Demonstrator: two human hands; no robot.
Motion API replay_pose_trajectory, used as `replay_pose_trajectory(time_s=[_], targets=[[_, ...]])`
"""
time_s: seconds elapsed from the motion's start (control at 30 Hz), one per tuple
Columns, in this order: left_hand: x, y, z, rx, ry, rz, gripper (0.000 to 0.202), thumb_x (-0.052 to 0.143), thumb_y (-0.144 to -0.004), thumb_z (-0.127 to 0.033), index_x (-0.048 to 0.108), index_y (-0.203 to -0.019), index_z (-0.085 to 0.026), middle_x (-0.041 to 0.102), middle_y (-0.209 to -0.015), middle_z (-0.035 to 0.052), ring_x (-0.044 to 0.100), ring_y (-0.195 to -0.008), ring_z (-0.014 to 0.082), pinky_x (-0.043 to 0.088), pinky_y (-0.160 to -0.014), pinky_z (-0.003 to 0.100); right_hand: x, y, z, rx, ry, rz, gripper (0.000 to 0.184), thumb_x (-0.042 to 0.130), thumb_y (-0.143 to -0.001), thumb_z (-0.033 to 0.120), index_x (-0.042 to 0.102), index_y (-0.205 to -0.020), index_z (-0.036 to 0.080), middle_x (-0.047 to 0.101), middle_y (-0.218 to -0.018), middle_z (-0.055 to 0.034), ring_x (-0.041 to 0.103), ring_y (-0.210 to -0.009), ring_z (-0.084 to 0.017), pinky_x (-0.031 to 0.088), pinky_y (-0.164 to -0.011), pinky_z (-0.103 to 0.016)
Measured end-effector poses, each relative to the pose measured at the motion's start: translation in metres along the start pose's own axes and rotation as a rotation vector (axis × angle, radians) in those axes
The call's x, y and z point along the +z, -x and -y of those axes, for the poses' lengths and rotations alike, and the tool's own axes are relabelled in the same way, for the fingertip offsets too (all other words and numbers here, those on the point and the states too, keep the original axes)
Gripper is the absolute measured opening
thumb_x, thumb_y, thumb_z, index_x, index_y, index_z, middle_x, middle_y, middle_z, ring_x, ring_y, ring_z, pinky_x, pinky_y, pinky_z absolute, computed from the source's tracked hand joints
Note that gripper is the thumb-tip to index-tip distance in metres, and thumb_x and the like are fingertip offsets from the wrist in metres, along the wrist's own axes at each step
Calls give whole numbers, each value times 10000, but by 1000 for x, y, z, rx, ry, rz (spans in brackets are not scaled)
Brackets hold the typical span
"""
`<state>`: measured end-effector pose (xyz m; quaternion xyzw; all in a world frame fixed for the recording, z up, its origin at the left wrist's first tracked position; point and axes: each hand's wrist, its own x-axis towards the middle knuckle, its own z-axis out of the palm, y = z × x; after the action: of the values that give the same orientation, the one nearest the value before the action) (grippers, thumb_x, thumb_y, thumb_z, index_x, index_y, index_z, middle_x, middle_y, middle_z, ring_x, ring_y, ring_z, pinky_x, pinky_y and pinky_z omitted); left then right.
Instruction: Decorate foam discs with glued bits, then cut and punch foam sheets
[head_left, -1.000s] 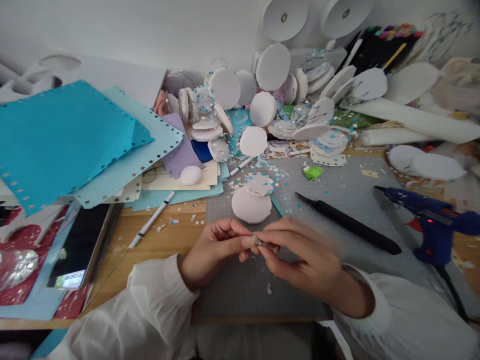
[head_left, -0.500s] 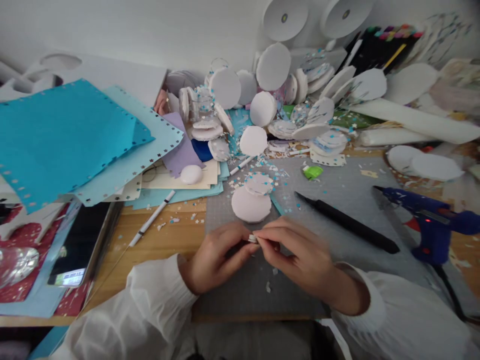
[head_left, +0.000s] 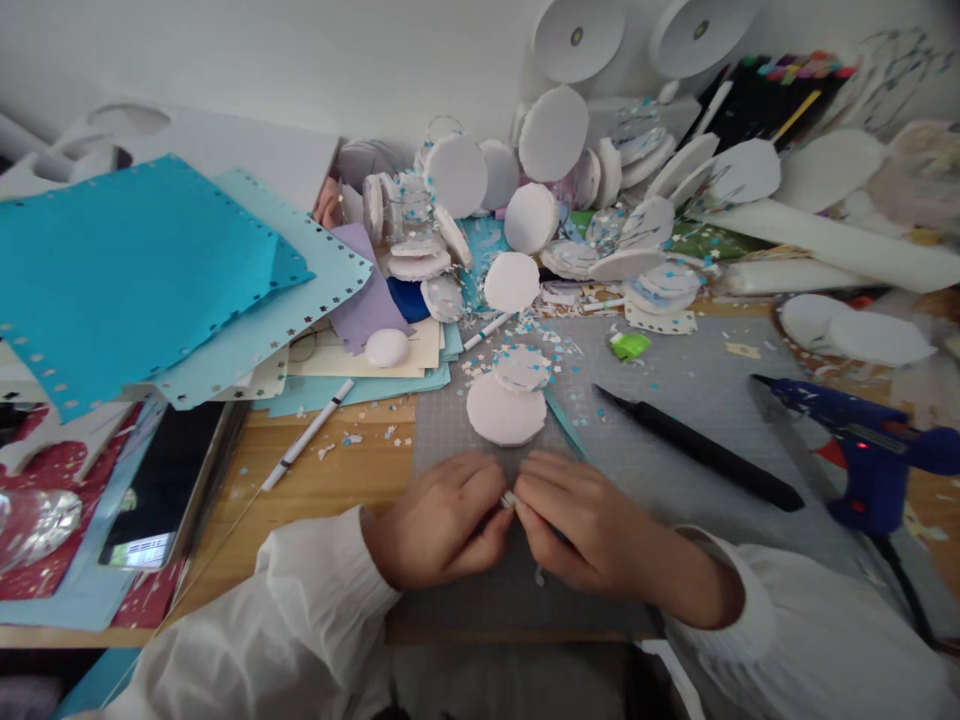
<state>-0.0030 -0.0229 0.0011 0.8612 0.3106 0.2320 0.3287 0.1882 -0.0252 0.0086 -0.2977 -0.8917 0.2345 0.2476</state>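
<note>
Toward the front edge of the tabletop (head_left: 375,470), above the grey mat (head_left: 450,605), the left hand (head_left: 446,525) and right hand (head_left: 589,520) are facing each other, both sets of fingers pinching a small whitish piece (head_left: 508,499) lying between them; its long axis isn't showing clearly.

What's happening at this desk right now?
A person's left hand and right hand meet fingertip to fingertip over a gray mat, pinching a tiny pale piece; what it is, I can't tell. Just beyond them are a large white disc and a smaller, speckled disc. A black pen-shaped tool and a blue glue gun are off to the right, unheld.
</note>
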Motion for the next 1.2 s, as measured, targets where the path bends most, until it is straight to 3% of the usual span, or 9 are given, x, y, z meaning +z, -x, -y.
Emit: replay_pose_trajectory(time_s=[0.1, 0.33, 0.7, 0.97, 1.07, 1.2], targets=[[-1, -1, 0, 5, -33, 43, 161, 353, -906, -205, 382, -748, -205, 494, -703, 25, 451, -637, 160, 365, -580, 271, 3, 1, 0, 26, -2, 42, 211, 353, -859, 105, 425, -688, 206, 476, -640, -7, 427, -614, -149, 341, -554, -291], [5, 1, 1, 22, -3, 15, 232, 278, -968, -266, 378, -769, -203, 493, -725, 29, 451, -645, 166, 366, -596, 277, 7, 1, 3, 53, -87, -37, 177, 369, -787, 82, 371, -675, 219, 453, -616, 14, 419, -570, -124, 318, -522, -263], [12, 4, -1, 27, 79, -30, 167, 304, -929, -258, 348, -774, -216, 476, -722, 16, 433, -628, 161, 350, -591, 280, 14, 3, 7, 88, -204, -76, 181, 365, -793, 107, 333, -658, 223, 446, -578, 32, 395, -528, -107, 288, -498, -257], [13, 5, 2, 0, 79, -4, 186, 288, -934, -283, 352, -774, -213, 460, -717, 13, 434, -635, 155, 354, -590, 275, 13, 0, 8, 209, -390, -59, 236, 381, -803, 118, 292, -609, 217, 374, -531, 58, 339, -483, -79, 243, -458, -239], [9, 4, -2, -12, 166, 1, 233, 252, -960, -318, 364, -786, -211, 460, -724, 14, 443, -650, 155, 374, -610, 271, 9, 0, 8, 257, -524, -44, 284, 363, -861, 146, 278, -600, 217, 337, -515, 63, 327, -474, -78, 247, -450, -233], [3, 2, -10, -45, 414, -15, 298, 205, -997, -357, 391, -822, -205, 490, -747, 25, 500, -706, 158, 424, -684, 271, -1, 0, 9, 264, -656, -5, 293, 324, -936, 186, 339, -645, 215, 395, -554, 55, 395, -495, -80, 323, -474, -216]])
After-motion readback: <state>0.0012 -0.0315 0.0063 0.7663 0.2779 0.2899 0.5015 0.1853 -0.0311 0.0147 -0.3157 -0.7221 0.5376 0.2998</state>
